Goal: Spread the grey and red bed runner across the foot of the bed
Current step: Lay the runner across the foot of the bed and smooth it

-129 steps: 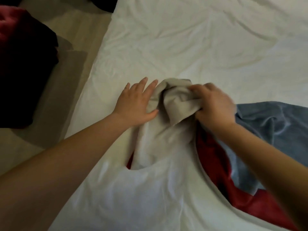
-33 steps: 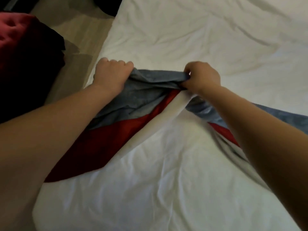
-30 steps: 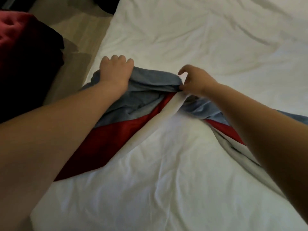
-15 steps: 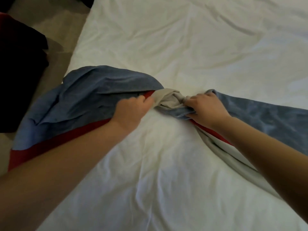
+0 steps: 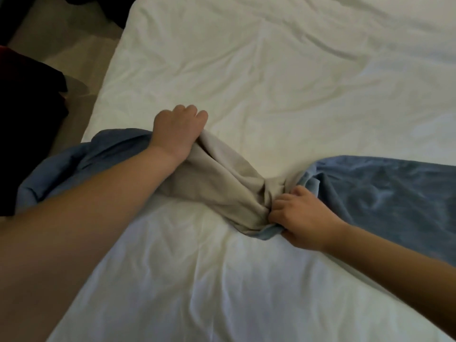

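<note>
The bed runner (image 5: 385, 193) lies twisted across the white bed (image 5: 271, 82), its pale underside bunched in the middle and blue-grey cloth spreading to either side. The left hand (image 5: 176, 130) grips the bunched cloth with curled fingers, and the right hand (image 5: 302, 222) clutches the twist nearer the viewer.

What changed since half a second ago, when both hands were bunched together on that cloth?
The left hand has pulled away from the right hand, drawing out the beige underside of the velvety grey and red bed runner; its red band is now hidden. Both hands keep their grip, and the white sheet stays rumpled.
</note>
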Available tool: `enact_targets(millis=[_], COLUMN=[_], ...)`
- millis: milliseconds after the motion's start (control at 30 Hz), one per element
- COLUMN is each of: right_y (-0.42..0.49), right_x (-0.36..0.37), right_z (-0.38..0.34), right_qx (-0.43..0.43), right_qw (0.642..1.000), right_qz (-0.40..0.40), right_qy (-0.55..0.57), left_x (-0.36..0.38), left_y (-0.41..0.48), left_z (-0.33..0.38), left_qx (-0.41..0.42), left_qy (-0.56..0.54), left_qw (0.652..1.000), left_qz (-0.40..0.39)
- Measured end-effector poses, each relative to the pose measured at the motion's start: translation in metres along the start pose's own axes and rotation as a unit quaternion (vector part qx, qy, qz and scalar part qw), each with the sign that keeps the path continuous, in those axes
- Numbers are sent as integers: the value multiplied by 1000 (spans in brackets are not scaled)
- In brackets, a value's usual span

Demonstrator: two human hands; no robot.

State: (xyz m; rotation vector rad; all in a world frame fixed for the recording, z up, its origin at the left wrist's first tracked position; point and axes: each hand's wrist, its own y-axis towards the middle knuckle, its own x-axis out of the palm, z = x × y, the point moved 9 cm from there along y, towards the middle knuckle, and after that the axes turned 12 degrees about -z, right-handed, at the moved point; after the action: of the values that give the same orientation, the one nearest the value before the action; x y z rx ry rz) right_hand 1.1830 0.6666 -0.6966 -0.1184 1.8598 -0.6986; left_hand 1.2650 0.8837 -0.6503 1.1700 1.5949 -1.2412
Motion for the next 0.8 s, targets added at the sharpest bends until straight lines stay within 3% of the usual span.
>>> enact_targets(millis=[100,167,233,333,400,467,633,700,800], right_y=[17,26,31,36,37,36,28,28,40], right_x=[-14,-35,-58,-81,-92,-101,-120,-120,-109], right_z=[1,5,18,47,65,82,138,166,198], right_qx=[1,5,28,69,93,116,204,258,349], right_qw=[999,996,988,974,960,944,890,869,862], right_qz=[33,92,145,193,224,258,344,358,314], right_qy=[-32,-12,38,96,140,166,220,222,191], left_x=[-13,-11,13,56,74,71,3,-17,-21], left_y=[-24,-56,-80,-94,-90,-80,-45,-20,26], left_z=[34,56,73,78,74,68,46,27,1], left_qx=[43,100,131,94,57,26,25,-10,-53], left_qy=[-2,-79,-170,-229,-210,-162,-51,13,39], left_qw=[994,974,964,967,976,986,973,976,992], left_qz=[104,189,159,56,18,31,226,217,109])
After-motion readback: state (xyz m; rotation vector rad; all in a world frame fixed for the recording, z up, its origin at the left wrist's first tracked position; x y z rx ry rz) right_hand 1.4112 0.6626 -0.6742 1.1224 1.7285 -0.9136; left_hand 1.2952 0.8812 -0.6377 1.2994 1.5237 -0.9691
